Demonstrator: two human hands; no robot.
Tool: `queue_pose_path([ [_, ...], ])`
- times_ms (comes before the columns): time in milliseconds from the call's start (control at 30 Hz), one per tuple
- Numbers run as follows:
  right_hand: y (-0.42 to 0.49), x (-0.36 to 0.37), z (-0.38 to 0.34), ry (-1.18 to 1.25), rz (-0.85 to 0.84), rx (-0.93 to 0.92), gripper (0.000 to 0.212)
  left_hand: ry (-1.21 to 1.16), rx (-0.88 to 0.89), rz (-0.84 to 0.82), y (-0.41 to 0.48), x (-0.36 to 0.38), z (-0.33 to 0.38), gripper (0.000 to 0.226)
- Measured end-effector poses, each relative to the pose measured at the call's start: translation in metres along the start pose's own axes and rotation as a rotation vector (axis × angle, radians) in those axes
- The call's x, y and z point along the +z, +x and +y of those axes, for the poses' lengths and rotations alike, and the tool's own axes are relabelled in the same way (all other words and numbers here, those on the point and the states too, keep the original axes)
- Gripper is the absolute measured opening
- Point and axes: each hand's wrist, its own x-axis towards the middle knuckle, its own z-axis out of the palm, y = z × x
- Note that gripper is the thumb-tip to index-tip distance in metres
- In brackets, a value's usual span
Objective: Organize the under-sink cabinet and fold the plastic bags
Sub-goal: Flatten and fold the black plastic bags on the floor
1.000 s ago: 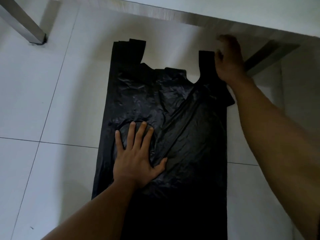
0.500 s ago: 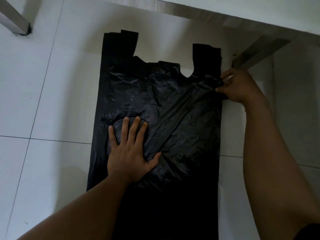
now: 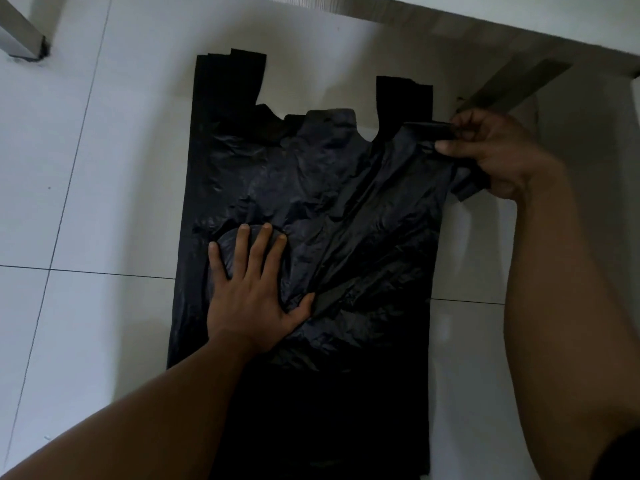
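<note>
White floor tiles (image 3: pixel 104 168) are carrying a thin, crinkly black plastic bag (image 3: pixel 346 220) mid-frame; the left hand (image 3: pixel 256 292) is pressing it flat-fingered while the right hand (image 3: pixel 491 150) is pinching its limp, slippery upper-right edge, probably the best hold.

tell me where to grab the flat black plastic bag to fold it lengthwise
Pinch the black plastic bag at its right edge, just below the right handle strap, coming from the right. It lies flat on the white tile floor with the left hand pinning its middle, so that free edge likely lifts easiest.
</note>
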Motion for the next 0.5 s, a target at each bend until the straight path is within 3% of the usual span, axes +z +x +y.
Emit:
queue_pose_path([
  [100,0.001,-0.006,-0.007,0.143,-0.094,0.032,0.038,-0.004,0.002,0.010,0.000,0.000,0.000,0.101],
  [200,0.017,-0.010,-0.016,0.192,-0.075,0.042,0.035,-0.004,0.002,0.019,-0.001,0.001,-0.001,0.100],
  [367,0.059,0.003,-0.033,0.383,0.061,0.169,0.021,-0.004,0.003,0.018,0.000,0.001,-0.001,0.100],
  [500,0.076,0.019,-0.042,0.615,0.294,0.092,0.018,0.003,0.000,0.020,0.000,0.001,-0.001,0.100],
])
